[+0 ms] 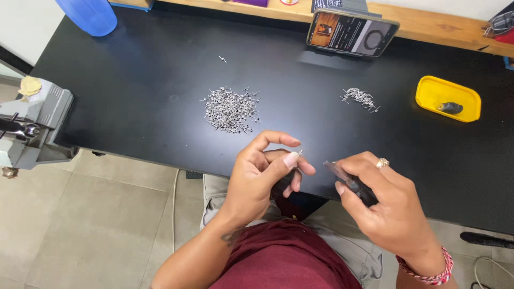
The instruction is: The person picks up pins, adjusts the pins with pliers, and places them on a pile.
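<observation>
Pinching one tiny metal pin [300,152] at left hand [262,176] fingertips; right hand [383,206] closed around dark tool [348,181]; aligning tips steadily advised, wrists braced

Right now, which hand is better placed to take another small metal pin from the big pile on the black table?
Probably the left hand: it is nearer to the big pile of pins, straight in front of it. The right hand grips a dark tool and is further to the side.
</observation>
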